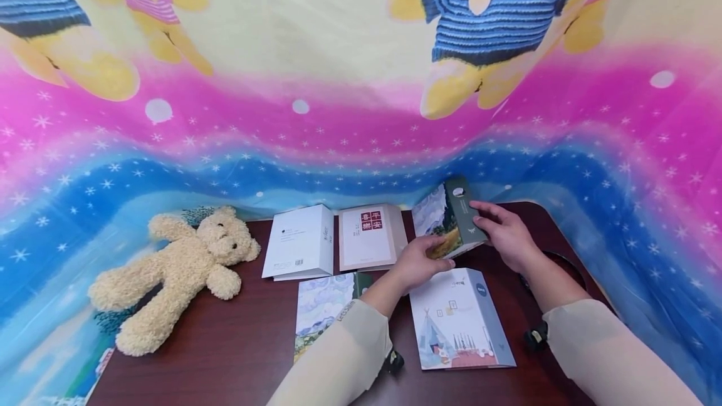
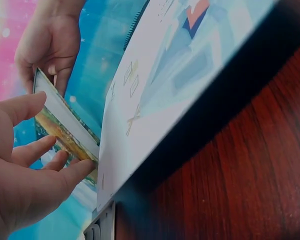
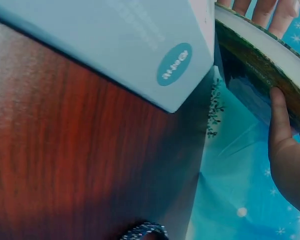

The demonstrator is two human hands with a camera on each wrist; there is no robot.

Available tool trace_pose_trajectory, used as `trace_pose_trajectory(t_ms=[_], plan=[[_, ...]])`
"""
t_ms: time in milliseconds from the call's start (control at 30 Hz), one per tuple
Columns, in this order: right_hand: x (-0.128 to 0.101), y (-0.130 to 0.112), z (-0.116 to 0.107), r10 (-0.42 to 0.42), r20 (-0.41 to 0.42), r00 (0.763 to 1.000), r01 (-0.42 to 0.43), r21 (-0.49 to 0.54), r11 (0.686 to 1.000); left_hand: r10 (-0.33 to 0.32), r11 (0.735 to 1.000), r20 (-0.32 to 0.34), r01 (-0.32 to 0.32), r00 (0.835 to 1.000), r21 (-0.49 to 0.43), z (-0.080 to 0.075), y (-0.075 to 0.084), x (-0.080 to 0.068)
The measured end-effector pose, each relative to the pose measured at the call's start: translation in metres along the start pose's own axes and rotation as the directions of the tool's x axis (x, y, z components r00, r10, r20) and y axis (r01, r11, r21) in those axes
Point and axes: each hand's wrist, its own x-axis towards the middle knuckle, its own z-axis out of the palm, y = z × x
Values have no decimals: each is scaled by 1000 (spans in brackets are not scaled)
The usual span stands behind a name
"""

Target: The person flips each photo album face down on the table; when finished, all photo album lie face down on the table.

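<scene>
In the head view, a book [image 1: 440, 221] with a painted landscape cover and dark green spine is tilted at the back right of the table. My left hand [image 1: 420, 263] grips its lower left edge, fingers against the painted cover in the left wrist view. My right hand [image 1: 507, 234] holds it by the spine side; in the right wrist view a digit presses the dark cover, and the other fingers are partly hidden. Just in front lies a white book [image 1: 457, 324] with a tent drawing and blue-grey spine. A second landscape book [image 1: 321, 306] is partly covered by my left sleeve.
At the back are a white book with a barcode [image 1: 299, 240] and a pale book with red characters [image 1: 366, 237]. A plush bear [image 1: 186, 277] lies on the left of the dark wooden table [image 1: 225, 362]. A printed curtain [image 1: 338, 130] hangs behind. A black cord [image 1: 564, 262] lies at right.
</scene>
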Motion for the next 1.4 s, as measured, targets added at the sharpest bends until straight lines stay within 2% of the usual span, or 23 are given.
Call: trace_pose_trajectory(t_ms=[167, 467, 733, 1100, 1400], plan=[[2, 9, 0, 21, -18, 1000, -21, 4, 1000, -11, 1000, 16, 11, 1000, 1, -2, -1, -1], [6, 22, -1, 31, -41, 999, -33, -48, 998, -19, 1000, 26, 19, 999, 23, -1, -3, -1], [9, 33, -3, 16, -56, 998, -22, -103, 994, -36, 999, 33, 37, 999, -6, 2, -5, 0], [13, 38, -1, 37, -59, 998, -44, -120, 992, -86, 996, 34, 86, 996, 9, -1, -6, 1], [17, 47, 1, 81, -51, 995, -89, -178, 980, -105, 994, 28, 104, 994, 28, -3, -8, 1]])
